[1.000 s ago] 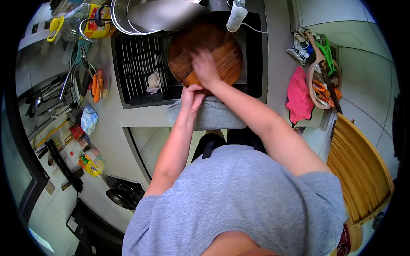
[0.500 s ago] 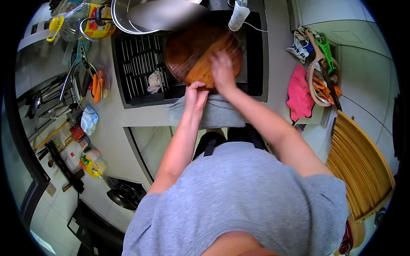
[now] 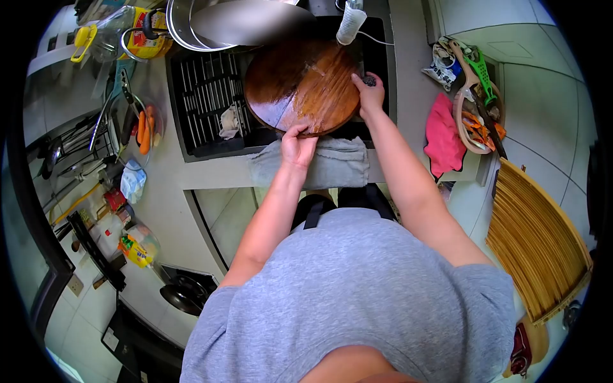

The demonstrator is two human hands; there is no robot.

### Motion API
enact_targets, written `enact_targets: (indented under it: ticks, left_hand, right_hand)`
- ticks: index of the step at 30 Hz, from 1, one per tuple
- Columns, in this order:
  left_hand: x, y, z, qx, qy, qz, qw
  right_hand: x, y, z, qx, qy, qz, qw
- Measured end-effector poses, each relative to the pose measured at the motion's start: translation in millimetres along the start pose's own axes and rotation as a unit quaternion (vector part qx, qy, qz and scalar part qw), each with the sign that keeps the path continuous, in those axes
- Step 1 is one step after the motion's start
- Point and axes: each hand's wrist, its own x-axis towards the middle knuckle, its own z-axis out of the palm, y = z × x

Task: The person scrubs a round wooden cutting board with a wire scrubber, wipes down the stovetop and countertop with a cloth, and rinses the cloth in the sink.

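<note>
A round wooden board (image 3: 303,86), wet and shiny, is held over the dark sink (image 3: 255,139). My left hand (image 3: 297,145) grips its near edge, thumb on top and the other fingers hidden underneath. At the board's right edge, my right hand (image 3: 370,94) is closed round a small dark, rough-looking scrubber (image 3: 369,81). A black drying rack (image 3: 207,96) with a crumpled pale cloth (image 3: 230,122) on it lies left of the board. The white-wrapped faucet (image 3: 350,25) is just beyond the board's top right.
A large metal pot (image 3: 182,25) stands at the sink's back left. A grey towel (image 3: 338,163) hangs over the front edge. To the right are a pink cloth (image 3: 445,137) and a basket (image 3: 461,115) with utensils. Carrots (image 3: 146,131) lie to the left.
My right hand has moved from the board's surface to its right edge, and the dark scrubber now shows. The board has turned and tilted slightly, with my left hand still at its near edge.
</note>
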Motion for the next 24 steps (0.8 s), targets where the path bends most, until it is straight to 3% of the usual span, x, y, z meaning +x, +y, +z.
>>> enact_targets:
  ticks: [1,3,5,6,7,11,15,17,19,21,22,24]
  left_hand:
    - [-3,-2,-2,0.03,-0.007,0.019,0.999]
    - [-13,0,-1,0.061,-0.013,0.041,0.997]
    - [-32,13,6,0.234,-0.041,0.093,0.967]
    - [-39,26,9,0.243,-0.054,0.068,0.966]
    - [-41,37,3,0.261,-0.067,0.074,0.96]
    - [-55,82,-1,0.166,-0.074,-0.064,0.981]
    - [-55,120,21,0.247,-0.052,0.068,0.965]
    - [-38,146,16,0.203,-0.124,0.058,0.97]
    - [-23,163,19,0.216,-0.146,0.01,0.965]
    - [-11,174,25,0.325,-0.108,-0.048,0.938]
    - [-4,175,27,0.303,-0.102,-0.098,0.942]
    - [3,178,29,0.312,-0.09,-0.113,0.939]
  right_hand:
    - [12,7,-4,0.138,-0.07,0.099,0.983]
    - [7,-17,-13,0.14,-0.178,0.164,0.96]
    - [14,-27,-17,0.115,-0.22,0.182,0.951]
    - [18,-30,-17,0.089,-0.259,0.198,0.941]
    - [22,-29,-17,0.09,-0.26,0.199,0.941]
    - [32,-32,-16,0.079,-0.353,0.186,0.914]
    - [43,-57,-11,0.041,-0.438,0.174,0.881]
    - [52,-68,-5,0.006,-0.481,0.163,0.861]
    - [60,-75,7,-0.001,-0.517,0.155,0.842]
    - [62,-87,18,-0.035,-0.55,0.14,0.822]
    - [62,-93,24,-0.07,-0.581,0.124,0.801]
    - [59,-100,36,-0.084,-0.59,0.081,0.799]
